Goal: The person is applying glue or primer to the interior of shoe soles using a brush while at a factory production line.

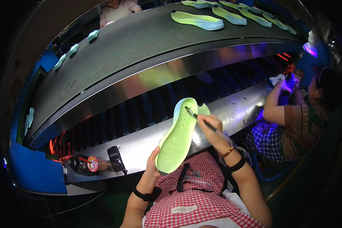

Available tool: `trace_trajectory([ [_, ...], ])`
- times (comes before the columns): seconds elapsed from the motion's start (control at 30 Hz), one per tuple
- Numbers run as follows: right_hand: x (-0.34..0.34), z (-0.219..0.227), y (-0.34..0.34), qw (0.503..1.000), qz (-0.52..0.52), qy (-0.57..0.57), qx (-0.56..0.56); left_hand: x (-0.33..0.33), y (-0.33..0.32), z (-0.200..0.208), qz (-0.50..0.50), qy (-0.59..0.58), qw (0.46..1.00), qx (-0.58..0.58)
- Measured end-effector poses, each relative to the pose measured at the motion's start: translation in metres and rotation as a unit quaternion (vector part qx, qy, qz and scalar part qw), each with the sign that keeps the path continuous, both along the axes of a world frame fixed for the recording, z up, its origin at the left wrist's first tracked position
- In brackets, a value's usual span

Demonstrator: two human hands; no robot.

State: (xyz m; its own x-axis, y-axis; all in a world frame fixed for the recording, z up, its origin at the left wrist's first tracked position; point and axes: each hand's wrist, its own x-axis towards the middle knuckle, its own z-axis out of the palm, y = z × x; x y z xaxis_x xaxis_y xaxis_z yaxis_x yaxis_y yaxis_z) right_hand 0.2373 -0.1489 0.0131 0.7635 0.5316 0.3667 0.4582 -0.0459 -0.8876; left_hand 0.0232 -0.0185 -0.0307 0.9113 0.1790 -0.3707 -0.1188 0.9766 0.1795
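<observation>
My left hand [153, 162] grips the heel end of a pale green shoe sole [177, 136], holding it upright with its inner face toward me. My right hand [211, 125] is closed on a thin dark brush [195, 116], whose tip touches the upper part of the sole. A second green sole edge [204, 109] shows just behind the first. Both wrists wear dark bands. A red and white checked apron covers my lap.
A dark conveyor belt [140, 41] curves above, carrying several green and blue soles [197, 19]. A shiny metal ledge [140, 146] holds a dark bottle [83, 165] and a black phone [115, 159]. A seated person [300, 121] works at the right under violet light.
</observation>
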Motion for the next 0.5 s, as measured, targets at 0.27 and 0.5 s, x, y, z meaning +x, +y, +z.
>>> trace_trajectory([
  [0.27,-0.080,0.009,-0.015,0.975,0.144,-0.165,-0.044,0.018,0.005,0.016,0.027,0.028,0.990,0.139],
  [0.5,-0.060,0.045,-0.038,0.920,0.281,0.274,0.005,0.016,0.006,0.017,0.014,-0.061,0.998,-0.011],
])
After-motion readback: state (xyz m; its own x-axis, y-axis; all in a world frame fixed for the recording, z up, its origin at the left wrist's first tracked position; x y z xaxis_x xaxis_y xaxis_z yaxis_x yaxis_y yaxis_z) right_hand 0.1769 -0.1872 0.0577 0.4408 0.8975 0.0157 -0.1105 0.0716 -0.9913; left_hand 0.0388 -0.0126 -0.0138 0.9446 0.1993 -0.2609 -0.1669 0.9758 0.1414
